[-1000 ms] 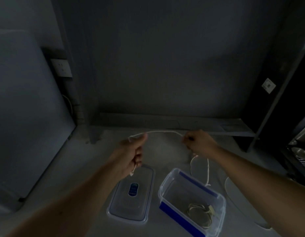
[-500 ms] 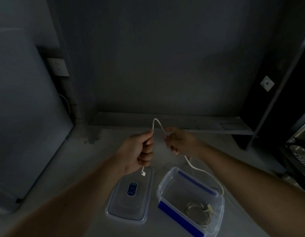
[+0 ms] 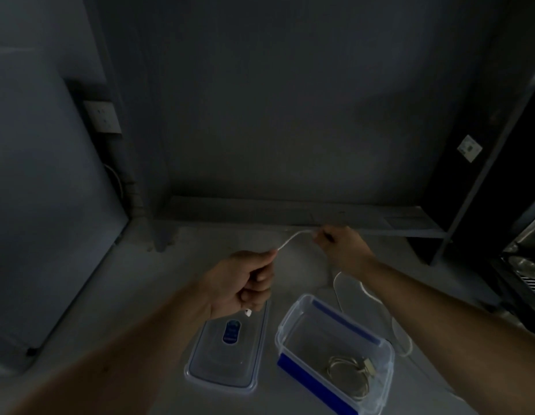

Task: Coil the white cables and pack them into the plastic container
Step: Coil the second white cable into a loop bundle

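Observation:
A white cable [image 3: 291, 239] stretches between both hands above the grey surface. My left hand [image 3: 245, 283] is closed around one end, and its white plug [image 3: 247, 313] hangs below the fist. My right hand [image 3: 342, 248] pinches the cable farther along, up and to the right. The slack drops behind my right forearm and loops on the surface [image 3: 405, 339] beside the container. The clear plastic container [image 3: 293, 322] with blue clips stands open at the lower right. A coiled cable [image 3: 350, 369] lies inside it.
The container's clear lid [image 3: 227, 360] with a blue label lies flat to the left of the container. A low ledge [image 3: 290, 211] runs along the dark wall behind. A dark shelf frame [image 3: 482, 181] stands at right, a wall socket [image 3: 103, 116] at left.
My right hand has moved away from my left hand, up and to the right, drawing out a length of cable between them. The left hand stayed closed on its end.

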